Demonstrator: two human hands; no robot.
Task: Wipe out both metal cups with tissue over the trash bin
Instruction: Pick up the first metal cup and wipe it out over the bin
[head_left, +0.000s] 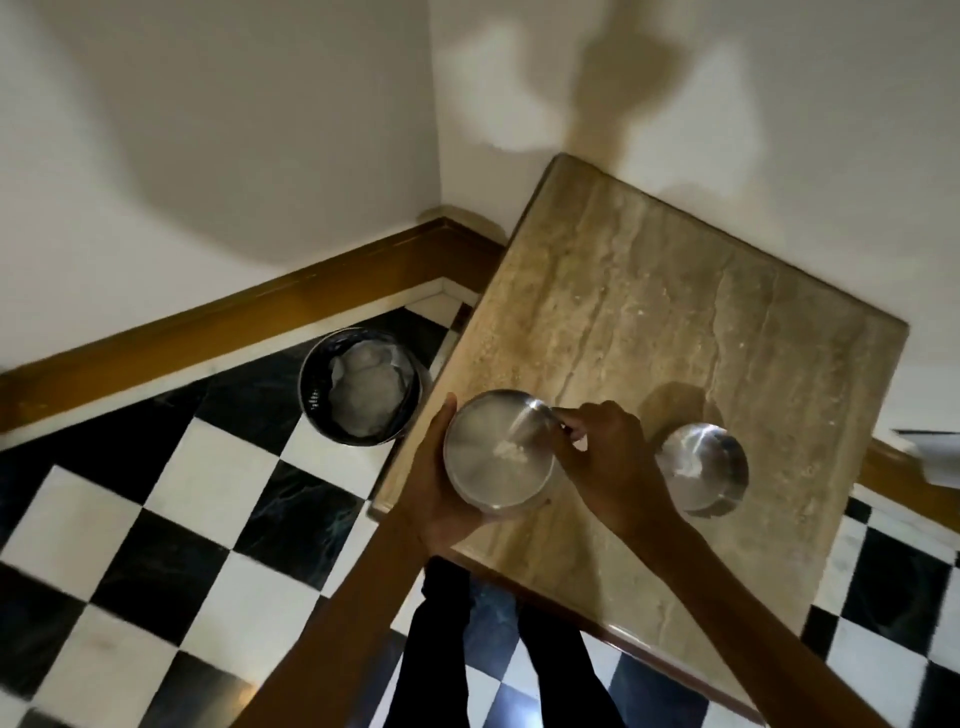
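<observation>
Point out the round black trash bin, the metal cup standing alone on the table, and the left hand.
Round black trash bin (311, 402): head view, near rim.
Metal cup standing alone (702, 467): head view, inner bottom.
Left hand (441, 499): head view, palm.

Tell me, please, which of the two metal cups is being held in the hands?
The cup near the table's left edge, gripped by the left hand and right hand; the other cup stands untouched to its right.
</observation>
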